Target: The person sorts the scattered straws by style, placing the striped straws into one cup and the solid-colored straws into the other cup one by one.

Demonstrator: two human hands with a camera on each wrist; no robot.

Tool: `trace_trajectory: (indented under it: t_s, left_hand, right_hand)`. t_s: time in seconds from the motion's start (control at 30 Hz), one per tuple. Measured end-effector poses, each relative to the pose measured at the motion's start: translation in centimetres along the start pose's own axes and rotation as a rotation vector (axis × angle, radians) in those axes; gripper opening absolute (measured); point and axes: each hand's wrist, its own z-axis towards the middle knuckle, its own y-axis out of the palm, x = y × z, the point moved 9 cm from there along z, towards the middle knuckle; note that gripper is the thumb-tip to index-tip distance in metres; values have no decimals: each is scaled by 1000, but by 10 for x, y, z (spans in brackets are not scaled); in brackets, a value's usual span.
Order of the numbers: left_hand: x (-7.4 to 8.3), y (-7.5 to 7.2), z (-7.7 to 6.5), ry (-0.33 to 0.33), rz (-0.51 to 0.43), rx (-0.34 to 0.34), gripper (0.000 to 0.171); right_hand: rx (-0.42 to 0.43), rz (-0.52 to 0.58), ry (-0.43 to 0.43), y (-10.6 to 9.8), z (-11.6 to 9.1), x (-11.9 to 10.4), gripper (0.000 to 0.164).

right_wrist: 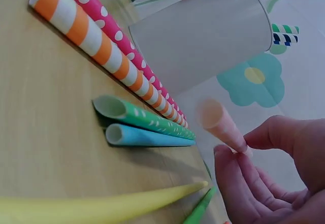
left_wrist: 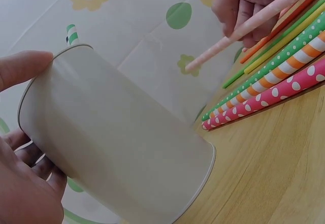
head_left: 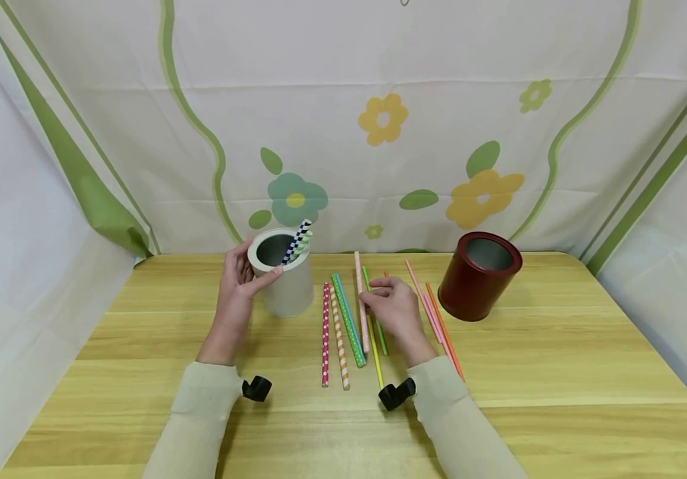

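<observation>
My left hand (head_left: pixel 237 293) holds a white can (head_left: pixel 289 293) from its left side, thumb at the rim and fingers along the wall. Two patterned paper straws lean inside the can: a dark blue checked straw (head_left: pixel 297 241) and a green striped straw (left_wrist: pixel 72 34). Between thumb and fingertips, my right hand (head_left: pixel 397 311) pinches a pale pink straw (left_wrist: pixel 254 22), raised off the table. Left of that hand lie a pink dotted straw (head_left: pixel 325 346), an orange striped straw (head_left: pixel 340 339), a green dotted straw (head_left: pixel 348 322) and a blue straw (right_wrist: pixel 152 136).
A dark red can (head_left: pixel 471 286) stands at the right on the wooden table (head_left: pixel 558 372). Yellow (head_left: pixel 378 366) and green straws (head_left: pixel 383 339) lie beneath the right hand. Pink (head_left: pixel 419 293) and orange straws (head_left: pixel 446 332) lie to its right. A flowered curtain (head_left: pixel 331 120) hangs behind.
</observation>
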Motion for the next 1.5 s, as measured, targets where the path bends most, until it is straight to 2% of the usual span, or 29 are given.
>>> trace_trajectory:
  t_s: [0.2, 0.47, 0.7, 0.93, 1.13, 1.27, 1.5]
  left_hand:
    - [-1, 0, -1, -3, -9, -6, 82]
    - [-1, 0, -1, -9, -9, -9, 83]
    - [-1, 1, -2, -5, -8, -13, 83]
    - [-1, 1, -1, -5, -10, -11, 83]
    - [0, 0, -1, -8, 33, -15, 82]
    - [2, -1, 0, -2, 81, -13, 81]
    - [4, -1, 1, -9, 61, -3, 81]
  right_hand:
    - [-30, 154, 22, 2, 2, -1, 40]
    - [-34, 266, -9, 1, 3, -6, 33]
    - [-45, 319, -23, 0, 4, -7, 32]
    - [-57, 302, -51, -1, 5, -11, 37]
    - [-78, 278, -71, 0, 3, -15, 29]
    - [-125, 241, -94, 5, 0, -18, 27]
    - [-208, 196, -150, 14, -5, -23, 28]
